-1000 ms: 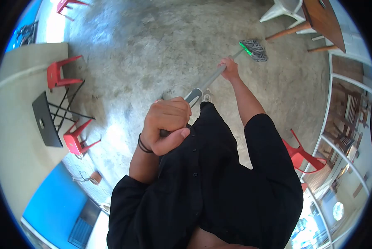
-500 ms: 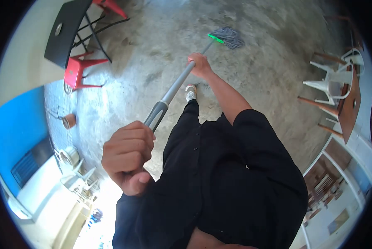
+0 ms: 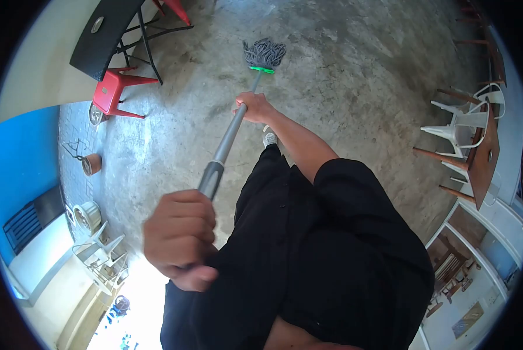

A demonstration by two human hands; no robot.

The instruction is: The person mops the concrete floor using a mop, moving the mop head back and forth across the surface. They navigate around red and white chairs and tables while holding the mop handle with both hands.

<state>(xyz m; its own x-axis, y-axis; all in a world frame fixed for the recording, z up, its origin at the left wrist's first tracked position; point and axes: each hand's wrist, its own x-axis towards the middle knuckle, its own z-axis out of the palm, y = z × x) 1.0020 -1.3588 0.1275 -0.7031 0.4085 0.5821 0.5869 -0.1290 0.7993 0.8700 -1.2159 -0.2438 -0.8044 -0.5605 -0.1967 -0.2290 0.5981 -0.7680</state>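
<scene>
A mop with a long grey handle [image 3: 229, 140] reaches away from my body across the concrete floor. Its grey string head [image 3: 265, 53] lies spread on the floor beyond a green clamp [image 3: 262, 70]. My left hand [image 3: 182, 236] is closed in a fist around the dark grey grip [image 3: 211, 179] at the near end, slightly blurred. Farther down the shaft, my right hand [image 3: 254, 108] wraps round the pole with the arm stretched forward. One light shoe [image 3: 269, 136] shows below the right wrist.
A black folding table [image 3: 101, 35] and a red stool [image 3: 111, 93] stand at upper left. A plant pot [image 3: 91, 164] sits on the left. White chairs [image 3: 457, 128] and a wooden table [image 3: 484, 160] line the right side.
The mop head has swung left across the floor, and its strings now fan forward instead of to the right. My right hand has moved left with the shaft; my left hand has shifted slightly.
</scene>
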